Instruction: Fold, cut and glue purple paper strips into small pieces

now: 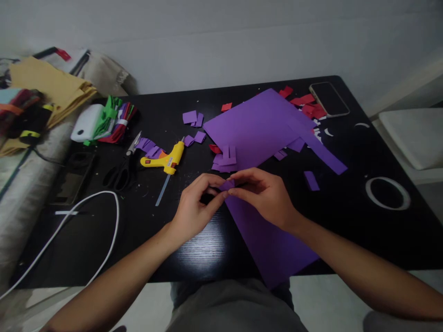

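A small folded purple piece (227, 185), paper or foam sheet, is pinched between my two hands. My left hand (199, 200) grips its left side with thumb and fingers, and my right hand (265, 196) grips its right side. Under my right hand lies a large purple sheet (270, 240), reaching past the table's front edge. Just beyond my fingers sits a small pile of cut purple pieces (224, 161). Another large purple sheet (256, 124) lies behind, with a purple strip (321, 150) across its right side.
A yellow glue gun (166, 159), black-handled scissors (121, 170) and a white cable (116, 216) lie to the left. Red scraps (313, 109), a phone (329, 98) and a white ring (387, 193) are to the right. Bundled coloured sheets (117, 122) stand at back left.
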